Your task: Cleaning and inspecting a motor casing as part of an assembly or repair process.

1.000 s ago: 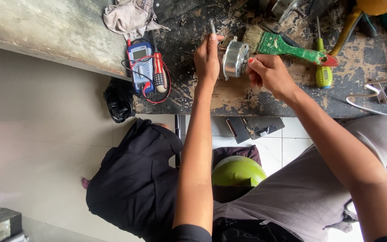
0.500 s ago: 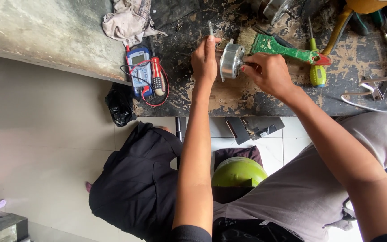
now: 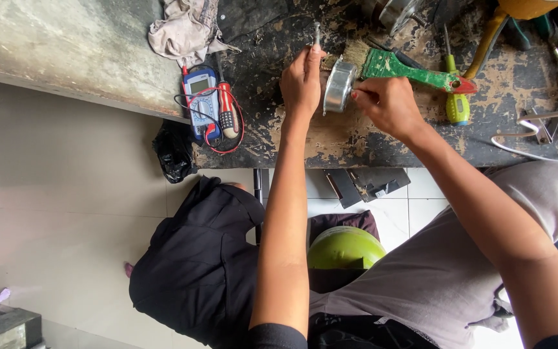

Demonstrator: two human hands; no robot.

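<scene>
Metal round housing point(image 3: 340, 85) stands on edge, gripped by left hand point(image 3: 301, 81) and right hand point(image 3: 387, 103); its far face hidden; paintbrush point(image 3: 400, 66) behind.

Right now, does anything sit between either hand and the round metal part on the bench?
Nothing visible does. The left hand and right hand both touch the round metal part; the green-handled brush lies just behind it.

Single head cam, looking steeply down past the person's own arms and lap. Workbench point(image 3: 356, 142) runs across the far edge of frame, tiled floor point(image 3: 66, 213) fills near left. Medium-close: both hands land upper centre, forearms run from the near edge. No second view, so no overlap.
</scene>
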